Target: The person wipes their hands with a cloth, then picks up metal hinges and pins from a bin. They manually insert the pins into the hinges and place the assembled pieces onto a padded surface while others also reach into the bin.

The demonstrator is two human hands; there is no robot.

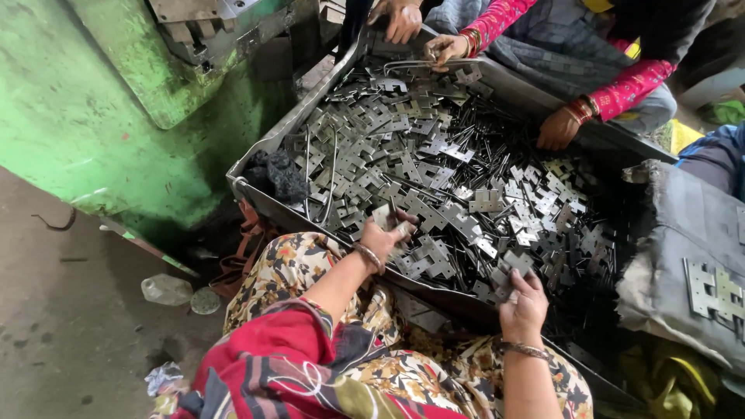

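while both hands dig in the tray, the hinge plates stay heaped in the middle

since the big metal tray (pixel 268 147) sits tilted against the green machine (pixel 116 101), all the stamped metal plates (pixel 434 171) and thin dark pins (pixel 497 155) slide into one heap that everyone can reach from the rim. looks like that's why people sit around it rather than at a surface.

the person's left hand (pixel 384 237) is over the near edge of the tray, fingers (pixel 400 229) curled around a small plate (pixel 382 217) lifted a bit off the pile, so that hand is grasping. the right hand (pixel 524 302) is further along the same edge, fingers closed on another piece (pixel 514 268) right at the heap's edge. it seems pinched between thumb and fingers, though the piece is partly hidden. both wrists wear bangles, and the forearms rest low over a flower-print lap, which keeps the reach short.

across the tray a co-worker in a pink patterned sleeve (pixel 628 85) has one hand (pixel 559 128) on the far rim and another hand (pixel 446 48) near the top corner by a bent wire (pixel 411 66). a dark rag (pixel 275 174) is bunched in the tray's left corner, out of the way of the heap. on the right, a grey sack (pixel 683 271) holds a couple of joined plates (pixel 714 291) laid flat, apart from the loose ones. a crushed plastic bottle (pixel 165 289) lies on the concrete floor (pixel 70 334).
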